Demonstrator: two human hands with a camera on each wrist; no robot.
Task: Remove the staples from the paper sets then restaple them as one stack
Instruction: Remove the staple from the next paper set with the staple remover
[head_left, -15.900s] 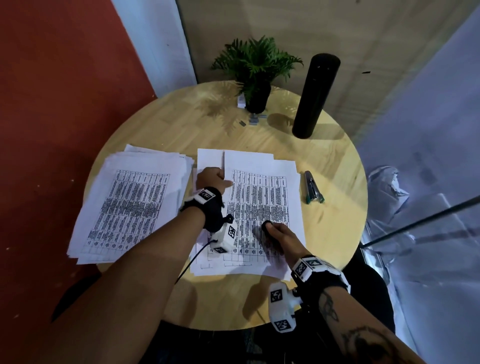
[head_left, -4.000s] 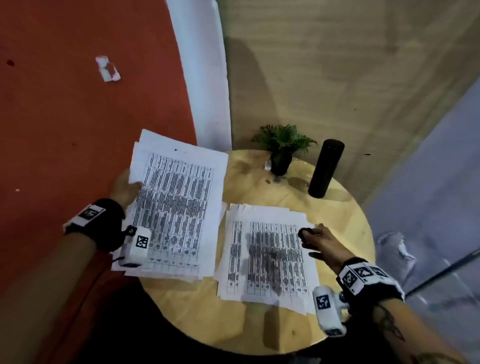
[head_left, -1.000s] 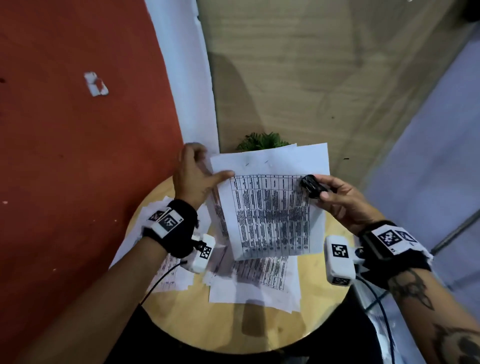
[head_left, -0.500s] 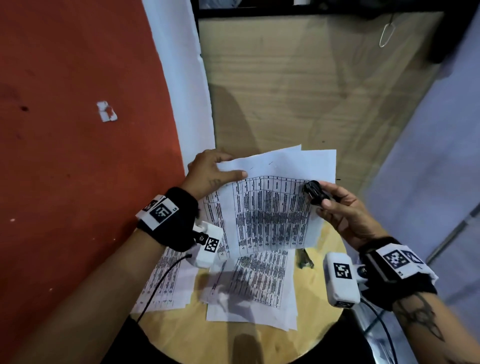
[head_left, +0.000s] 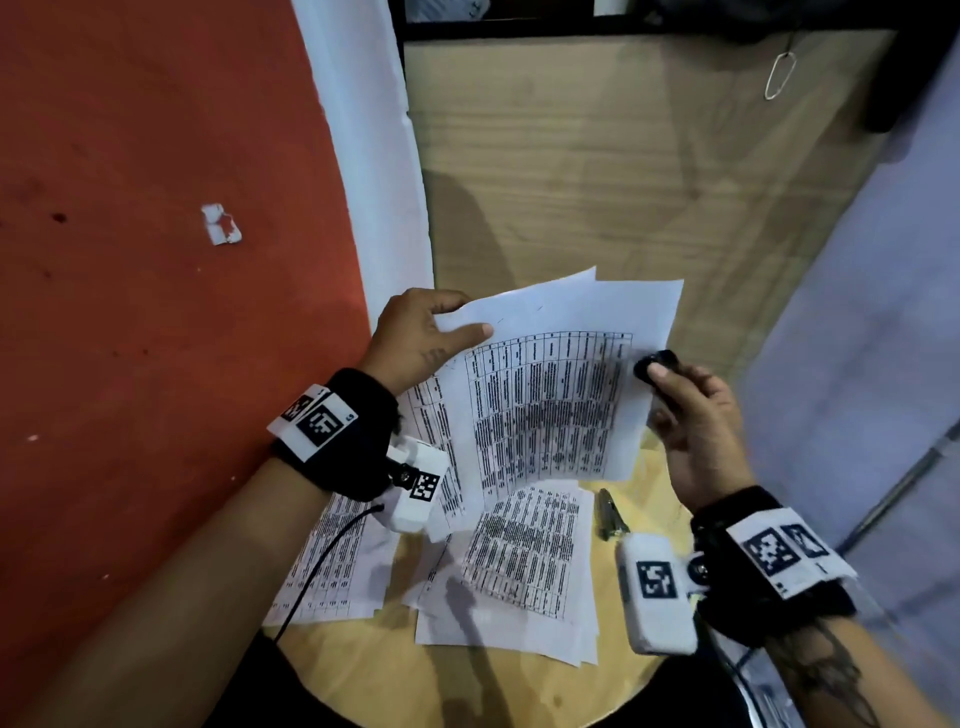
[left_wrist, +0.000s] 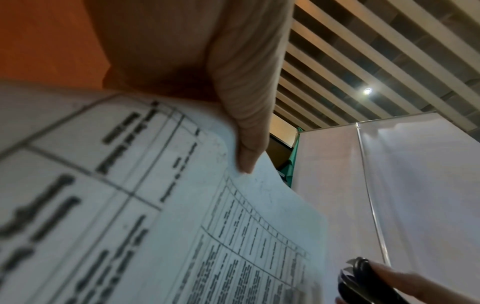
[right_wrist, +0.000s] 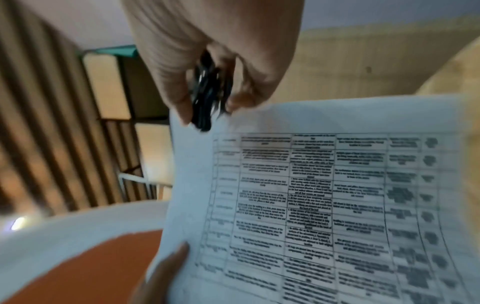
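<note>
left hand (head_left: 421, 338) pinching the top-left corner of a lifted paper set (head_left: 550, 400), thumb flat across the front, fingers curled behind. right hand (head_left: 691, 410) closed round a black staple remover (head_left: 655, 365) at 3 o'clock of the sheets, just beside their right edge. more paper stacks (head_left: 524, 571) flat on the round table (head_left: 498, 691) at 6 o'clock, stapler (head_left: 609, 514) beside them. staple itself too small to make out. likely risks: torn corner if yanked, loose pages sliding from the one-corner pinch, freed staple dropping out of sight.
</note>
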